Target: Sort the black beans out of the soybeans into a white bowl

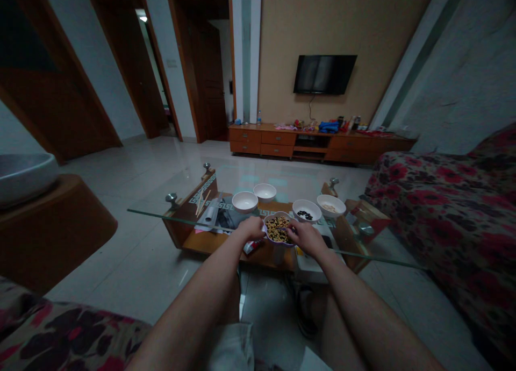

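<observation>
My left hand (pixel 250 229) is closed on the left rim of a scalloped bowl (pixel 265 220) near the front edge of the glass table. Mixed yellow and dark beans (pixel 277 228) fill that bowl. From the right, my right hand (pixel 305 238) reaches over its rim, fingertips bunched among the beans; whatever they pinch is too small to make out. Just beyond stand a white bowl with black beans (pixel 305 215) and another white bowl with pale pieces (pixel 331 207). Two more white bowls, a nearer one (pixel 244 202) and a farther one (pixel 265 192), show bare insides.
Chopsticks (pixel 202 202) lie at the left of the glass tabletop (pixel 149 214). Papers and a box (pixel 312 266) show on the wooden shelf beneath. A flowered sofa (pixel 439 220) stands on the right, a wooden stand with a large basin (pixel 26 175) on the left.
</observation>
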{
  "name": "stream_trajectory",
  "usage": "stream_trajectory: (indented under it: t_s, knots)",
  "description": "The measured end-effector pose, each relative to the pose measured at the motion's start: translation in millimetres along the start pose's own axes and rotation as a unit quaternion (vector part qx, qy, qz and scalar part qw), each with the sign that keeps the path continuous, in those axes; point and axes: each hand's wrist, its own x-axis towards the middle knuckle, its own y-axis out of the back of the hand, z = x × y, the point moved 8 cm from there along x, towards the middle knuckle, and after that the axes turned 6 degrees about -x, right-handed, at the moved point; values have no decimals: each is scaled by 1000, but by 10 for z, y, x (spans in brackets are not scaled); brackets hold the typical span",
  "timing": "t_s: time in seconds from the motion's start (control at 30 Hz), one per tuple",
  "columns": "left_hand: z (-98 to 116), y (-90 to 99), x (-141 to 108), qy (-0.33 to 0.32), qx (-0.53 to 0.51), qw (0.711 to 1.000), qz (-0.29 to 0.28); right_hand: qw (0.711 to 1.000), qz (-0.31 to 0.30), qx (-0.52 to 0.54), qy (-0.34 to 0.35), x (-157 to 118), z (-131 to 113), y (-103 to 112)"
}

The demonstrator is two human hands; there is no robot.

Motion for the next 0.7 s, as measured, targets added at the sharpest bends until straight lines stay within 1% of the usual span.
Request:
stream_trajectory:
  t_s: [0.13, 0.43, 0.7]
  knots:
    - [2, -2, 2, -3, -3, 1000, 1, 1000, -7, -4, 2, 1, -20, -1]
    - [-25, -20, 23, 3, -8, 1000, 4, 1000, -1, 0, 12, 14, -26, -18]
    - [14, 14, -3, -12, -3, 1000, 4, 1000, -2, 5, 11, 0, -40, 8]
